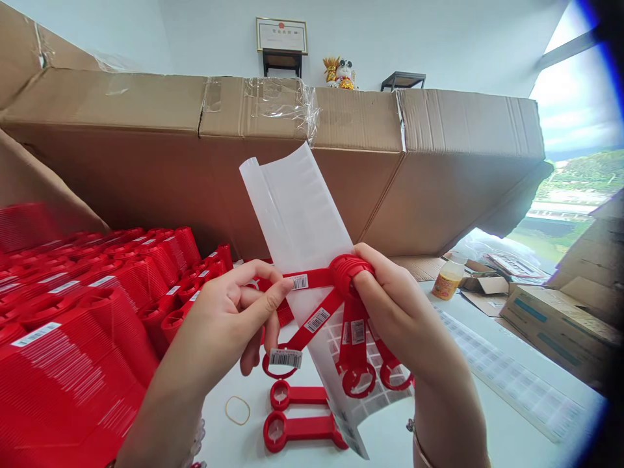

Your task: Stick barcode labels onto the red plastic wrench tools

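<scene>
The right hand point(390, 296) is gripping a fan of red plastic pieces point(351, 273), its fingers clamped on the ring ends, in the middle of the view. The left hand point(244, 309) is pinching the uppermost strip point(319, 279) of this fan, thumb at its barcode sticker point(298, 282). Another barcode label point(286, 358) is showing just beside the lower left fingertips; whether it is sticking to them, one cannot tell. A sticker sheet point(305, 211), curling at its top, is passing behind the fan.

Seen from the fan, many red stacks point(82, 364) are standing at nine o'clock. Two more red pieces point(305, 429) are lying on the white desk point(219, 445) at seven o'clock, near a rubber band point(237, 411). A jar point(447, 279) is standing at three o'clock, and another sheet point(511, 377) is lying at four o'clock.
</scene>
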Motion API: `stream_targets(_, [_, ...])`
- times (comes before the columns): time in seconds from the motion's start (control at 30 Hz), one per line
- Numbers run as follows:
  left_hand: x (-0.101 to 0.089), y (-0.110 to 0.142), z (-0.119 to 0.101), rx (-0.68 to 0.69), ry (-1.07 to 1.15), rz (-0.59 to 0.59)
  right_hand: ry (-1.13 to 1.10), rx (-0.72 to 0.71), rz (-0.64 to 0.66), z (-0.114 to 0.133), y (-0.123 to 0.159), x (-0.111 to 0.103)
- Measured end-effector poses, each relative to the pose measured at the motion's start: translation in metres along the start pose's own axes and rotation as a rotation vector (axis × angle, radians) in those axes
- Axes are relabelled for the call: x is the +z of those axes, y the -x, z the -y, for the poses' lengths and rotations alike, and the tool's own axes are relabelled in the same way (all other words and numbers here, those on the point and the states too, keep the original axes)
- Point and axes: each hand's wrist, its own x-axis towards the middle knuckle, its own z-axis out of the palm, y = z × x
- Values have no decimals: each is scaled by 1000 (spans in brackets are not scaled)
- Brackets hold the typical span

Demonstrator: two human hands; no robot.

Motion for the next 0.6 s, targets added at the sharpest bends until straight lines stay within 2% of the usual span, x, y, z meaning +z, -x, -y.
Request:
stream_targets(0.13, [-6, -6, 9, 15, 15, 52, 6, -7, 2, 1, 0, -1])
stream_targets(0.6, [-3, -4, 6, 15, -9, 37, -6, -10, 1, 2, 0, 0])
